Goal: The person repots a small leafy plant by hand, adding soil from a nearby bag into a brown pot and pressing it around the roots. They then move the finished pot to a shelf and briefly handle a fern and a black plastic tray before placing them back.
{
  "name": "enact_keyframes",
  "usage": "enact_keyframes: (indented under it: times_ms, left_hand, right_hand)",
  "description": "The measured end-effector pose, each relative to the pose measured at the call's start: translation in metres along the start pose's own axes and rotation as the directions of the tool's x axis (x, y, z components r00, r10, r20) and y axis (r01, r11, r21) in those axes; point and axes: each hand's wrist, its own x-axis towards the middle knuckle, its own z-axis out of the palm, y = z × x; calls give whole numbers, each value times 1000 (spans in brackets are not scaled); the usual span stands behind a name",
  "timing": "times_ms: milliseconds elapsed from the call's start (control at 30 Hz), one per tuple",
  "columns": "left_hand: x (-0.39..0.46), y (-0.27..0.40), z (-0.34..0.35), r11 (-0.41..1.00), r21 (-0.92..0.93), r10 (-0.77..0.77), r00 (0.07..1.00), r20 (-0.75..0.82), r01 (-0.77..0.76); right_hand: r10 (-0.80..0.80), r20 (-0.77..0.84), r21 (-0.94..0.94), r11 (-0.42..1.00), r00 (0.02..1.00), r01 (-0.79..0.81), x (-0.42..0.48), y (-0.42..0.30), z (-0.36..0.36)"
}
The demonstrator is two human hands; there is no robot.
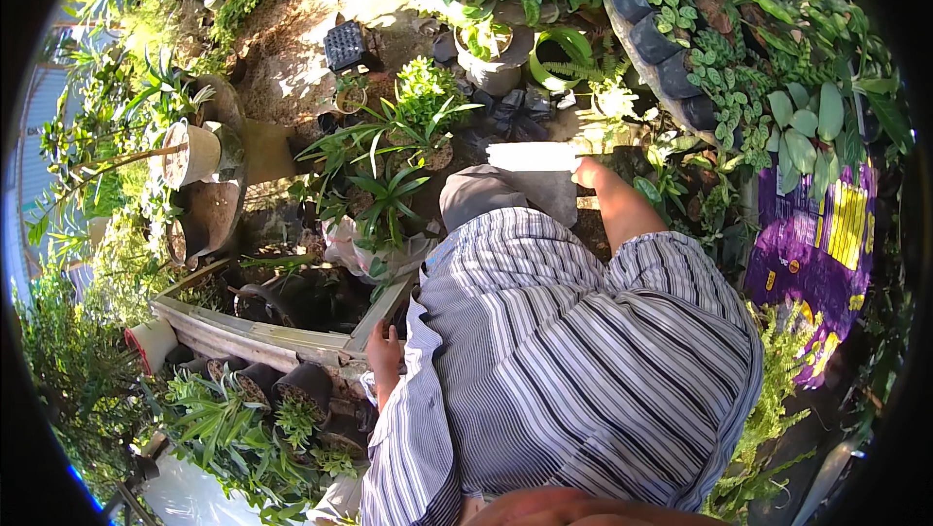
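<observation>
My right hand [587,173] grips the right edge of a grey rectangular object [547,190], whose top glares white in the sun. Some of its fingers are hidden behind that edge, and what the object is made of cannot be told. My left hand [384,352] is low at my left side, beside the corner of a weathered wooden frame [372,314]. Its fingers are slightly apart and hold nothing visible. Just left of the grey object shows my bent knee in dark grey cloth [481,196].
Leafy potted plants [397,190] crowd the ground ahead. A black cell tray [344,46], a lime-green pot [561,56] and black plastic bags [521,114] lie farther off. To the right hangs a purple printed sack [809,256]. A white pot [191,154] stands left.
</observation>
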Motion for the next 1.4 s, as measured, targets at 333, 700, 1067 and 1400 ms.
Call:
enact_keyframes:
  times_ms: [333,700,1067,1400]
  left_hand:
    - [-11,10,-9,987,-119,-123,981,-148,105]
    - [-15,7,-10,985,-73,-165,972,-166,155]
    - [-18,9,-13,986,-78,-162,968,-192,149]
    - [-21,8,-16,986,-33,-165,955,-248,162]
  right_hand:
    - [-309,-11,-197,933,951,301,66,-1,-2]
    - [-157,167,747,664,973,-21,101,-23,-15]
    - [-409,4,-149,902,913,405,35,-100,-47]
    - [-474,-169,-196,876,864,441,-23,-280,-78]
